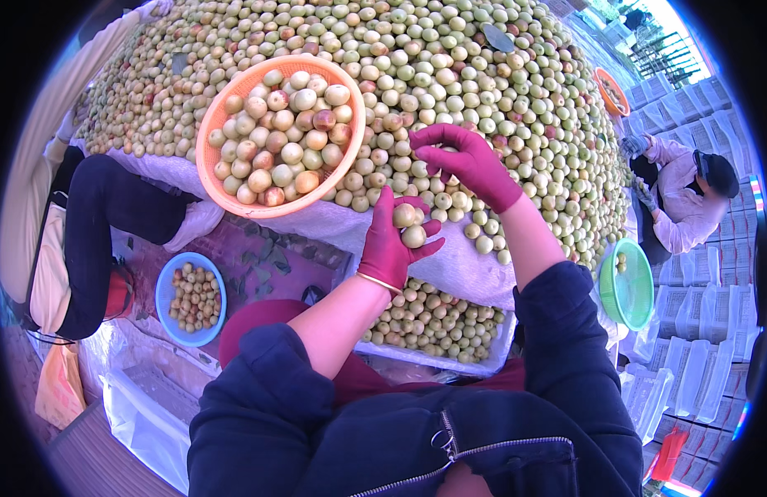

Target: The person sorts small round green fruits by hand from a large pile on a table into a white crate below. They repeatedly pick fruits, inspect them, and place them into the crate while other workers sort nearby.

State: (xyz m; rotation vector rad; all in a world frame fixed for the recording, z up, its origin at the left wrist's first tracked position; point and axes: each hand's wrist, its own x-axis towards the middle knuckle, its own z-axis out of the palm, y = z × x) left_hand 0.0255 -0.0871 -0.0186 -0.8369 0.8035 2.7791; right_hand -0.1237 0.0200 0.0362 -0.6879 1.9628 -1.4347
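Observation:
My left hand (388, 245), in a maroon glove, is palm up with two pale green jujubes (408, 225) resting in it. The fingers curl loosely around the fruit. To its right my right hand (467, 160), gloved alike, hovers over the heap of jujubes (433, 74) with bent fingers apart and nothing seen between them. An orange plastic basket (204, 177) of blushed, yellowish jujubes rests on the heap's edge, left of my hands. Below my left hand, a white crate (433, 359) lined with plastic and filled with greener jujubes stands by my knees.
A blue basin (162, 310) of reddish jujubes stands on the floor at left, beside a seated person (119, 199). At right, a green basket (629, 282) holds a few jujubes near another person (675, 186). Plastic-lined crates (688, 310) line the right side.

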